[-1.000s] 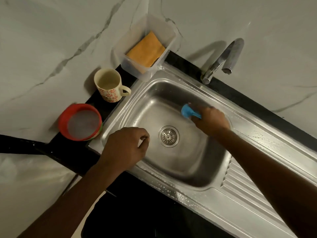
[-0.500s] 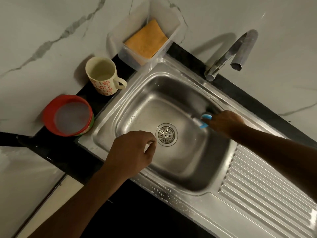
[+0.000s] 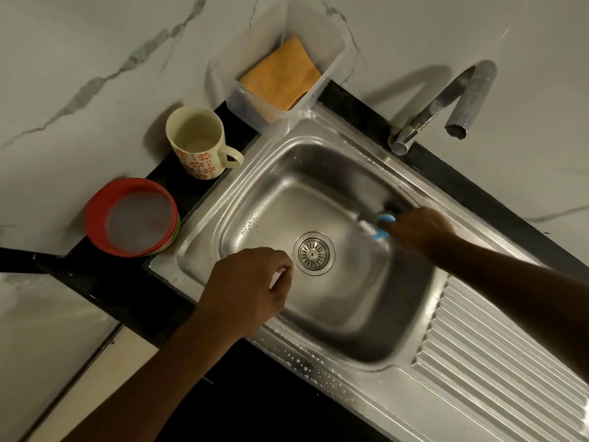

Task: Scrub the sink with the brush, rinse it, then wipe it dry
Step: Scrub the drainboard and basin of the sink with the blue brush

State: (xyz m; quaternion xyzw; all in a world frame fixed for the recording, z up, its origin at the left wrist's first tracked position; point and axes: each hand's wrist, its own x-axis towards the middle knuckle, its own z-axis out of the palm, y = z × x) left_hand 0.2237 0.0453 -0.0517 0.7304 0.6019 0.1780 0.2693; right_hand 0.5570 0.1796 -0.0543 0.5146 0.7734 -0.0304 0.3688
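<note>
One step of three was under way: scrubbing, with the rinse and the drying both left to do.
The right grip (image 3: pixel 417 234) was clenched round the blue brush (image 3: pixel 381 235), pressing its blurred head low against the far right wall of the sink (image 3: pixel 322 368), a little beyond the drain (image 3: pixel 314 253). The left grip (image 3: pixel 245 291) hung loosely curled over the near rim, grasping nothing that I could see. White flecks, suds or droplets, dotted the rim and the basin walls, so the scrubbing looked well along, though how much was covered I could not tell. No water ran from the tap (image 3: pixel 459 97), so rinsing seemed not yet begun. The orange cloth (image 3: pixel 280 78) lay folded in a clear tub (image 3: pixel 331 59) at the sink's far corner, untouched.
</note>
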